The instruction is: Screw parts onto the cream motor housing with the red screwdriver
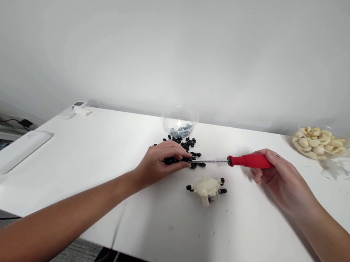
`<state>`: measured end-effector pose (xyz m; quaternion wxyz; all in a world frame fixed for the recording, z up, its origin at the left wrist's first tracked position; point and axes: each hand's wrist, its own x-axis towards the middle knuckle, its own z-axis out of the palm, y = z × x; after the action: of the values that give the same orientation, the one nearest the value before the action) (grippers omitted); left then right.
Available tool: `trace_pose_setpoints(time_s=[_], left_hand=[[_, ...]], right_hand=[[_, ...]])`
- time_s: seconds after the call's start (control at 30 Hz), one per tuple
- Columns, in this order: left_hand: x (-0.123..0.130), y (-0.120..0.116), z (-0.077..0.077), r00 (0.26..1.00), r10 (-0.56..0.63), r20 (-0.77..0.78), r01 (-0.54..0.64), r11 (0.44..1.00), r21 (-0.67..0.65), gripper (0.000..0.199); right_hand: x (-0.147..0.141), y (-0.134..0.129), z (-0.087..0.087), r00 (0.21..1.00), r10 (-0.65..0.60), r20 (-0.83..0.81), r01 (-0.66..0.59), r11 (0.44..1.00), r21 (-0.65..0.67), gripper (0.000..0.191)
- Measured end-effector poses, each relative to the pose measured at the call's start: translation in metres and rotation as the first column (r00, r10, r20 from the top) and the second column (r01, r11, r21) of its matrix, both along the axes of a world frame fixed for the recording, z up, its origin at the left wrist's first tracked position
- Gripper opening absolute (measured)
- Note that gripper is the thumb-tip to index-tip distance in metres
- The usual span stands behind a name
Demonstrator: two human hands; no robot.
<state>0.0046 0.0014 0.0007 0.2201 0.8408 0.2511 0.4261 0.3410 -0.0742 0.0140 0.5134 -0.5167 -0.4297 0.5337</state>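
Observation:
My right hand [278, 175] is closed around the red handle of a screwdriver [250, 160], its metal shaft pointing left. At the tip of that shaft, my left hand [166, 157] has thumb and fingers pinched together. Whatever small thing sits in this pinch is too small to make out. Beneath and beyond the left fingers lies a pile of small black plastic parts [189, 143]. Nearer to me, a cream-coloured plastic piece [207, 187] with short legs rests on the table, with black parts attached at its sides.
A clear bowl of small screws [181, 130] stands behind the black parts. At the right are a clear container of cream plastic pieces [317, 142] and a clear plastic bag [344, 171]. A white remote [73, 110] and a long white device [16, 152] lie on the left of the white table [98, 148].

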Motion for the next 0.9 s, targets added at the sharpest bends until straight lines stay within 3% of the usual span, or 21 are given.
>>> trace_pose_setpoints(time_s=[0.67, 0.8, 0.9], left_hand=[[-0.0002, -0.0044, 0.0029, 1.000, -0.002, 0.000, 0.002, 0.999, -0.042, 0.027], [-0.0005, -0.0044, 0.0026, 1.000, -0.002, 0.006, 0.002, 0.999, -0.045, 0.037], [-0.0003, -0.0038, 0.0025, 1.000, -0.021, -0.001, 0.021, 1.000, -0.021, 0.032]], right_hand=[[0.0010, 0.0007, -0.0016, 1.000, 0.002, 0.009, -0.002, 1.000, -0.006, 0.039], [0.0029, 0.0012, -0.0024, 1.000, 0.009, 0.021, -0.009, 1.000, -0.008, 0.042], [0.0038, 0.0019, -0.0030, 0.999, 0.015, 0.033, -0.015, 1.000, 0.000, 0.042]])
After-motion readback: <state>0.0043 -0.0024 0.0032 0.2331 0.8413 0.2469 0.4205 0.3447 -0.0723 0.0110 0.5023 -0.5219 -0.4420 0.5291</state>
